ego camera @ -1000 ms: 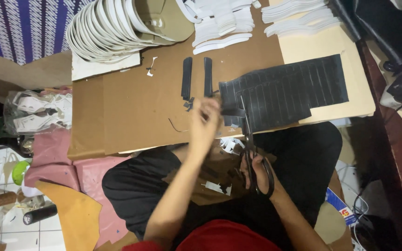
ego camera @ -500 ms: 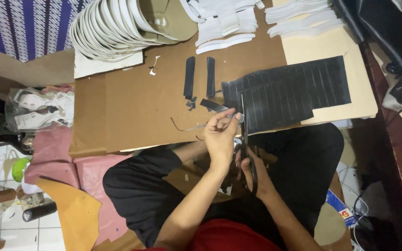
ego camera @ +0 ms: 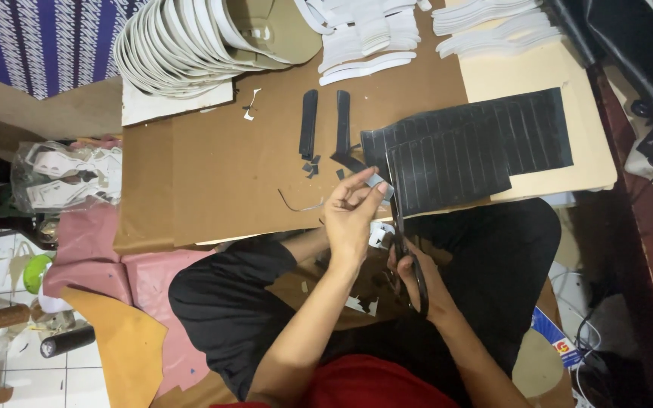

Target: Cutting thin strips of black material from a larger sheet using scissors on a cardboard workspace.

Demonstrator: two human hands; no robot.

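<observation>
My left hand (ego camera: 353,215) pinches the near end of a narrow dark strip (ego camera: 351,162) at the left edge of a black sheet (ego camera: 470,147) marked with parallel lines. My right hand (ego camera: 411,273) grips black scissors (ego camera: 400,230) whose blades point away from me along the sheet's left edge. Two cut black strips (ego camera: 325,125) lie side by side on the brown cardboard work surface (ego camera: 213,166), with small black offcuts (ego camera: 310,167) beside them.
A fanned stack of white curved pieces (ego camera: 183,41) sits at the far left, more white cut pieces (ego camera: 368,34) at the far middle and right. A plastic bag of white parts (ego camera: 66,177), pink and tan sheets (ego camera: 107,302) and a dark cylinder (ego camera: 66,341) lie at left.
My left hand came back from the strips on the board toward me and now pinches the strip end. The scissors moved up to the sheet's edge.
</observation>
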